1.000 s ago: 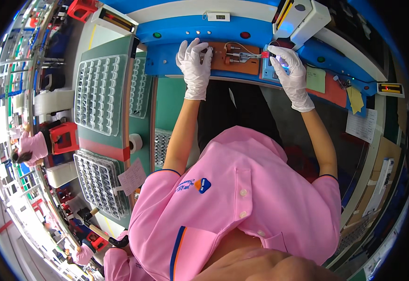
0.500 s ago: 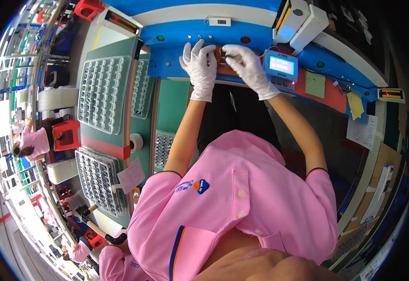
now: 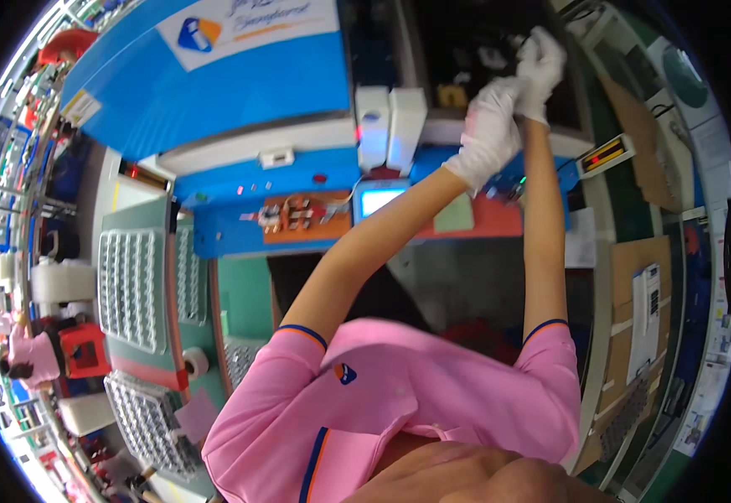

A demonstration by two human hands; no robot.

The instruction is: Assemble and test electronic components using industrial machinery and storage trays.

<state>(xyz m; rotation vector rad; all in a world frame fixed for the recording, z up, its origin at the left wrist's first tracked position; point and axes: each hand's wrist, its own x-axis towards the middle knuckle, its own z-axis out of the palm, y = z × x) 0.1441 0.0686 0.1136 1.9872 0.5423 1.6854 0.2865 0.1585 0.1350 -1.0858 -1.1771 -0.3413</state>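
Observation:
Both my hands wear white gloves and are raised together over the dark bay (image 3: 441, 42) of the blue machine, at the upper right. My right hand (image 3: 541, 71) is curled, its fingertips pointing into the bay. Close beside it, against its wrist, is my left hand (image 3: 491, 130), fingers bent together. Whatever either hand holds is too small or hidden to make out. Inside the bay, a small yellowish block (image 3: 452, 95) and some pale bits show dimly. An orange fixture plate (image 3: 328, 220) with metal clamps lies on the blue ledge, away from both hands.
A small lit display box (image 3: 378, 199) and two white upright housings (image 3: 374, 126) stand at the machine's middle. Clear trays (image 3: 131, 285) with rows of pockets lie on the green bench at left. Cardboard (image 3: 633, 318) and a clipboard (image 3: 643, 323) are at right. Distant people sit far left.
Both hands have left the orange fixture plate and moved right and farther away, into the machine's dark bay. The view has swung to the right with them.

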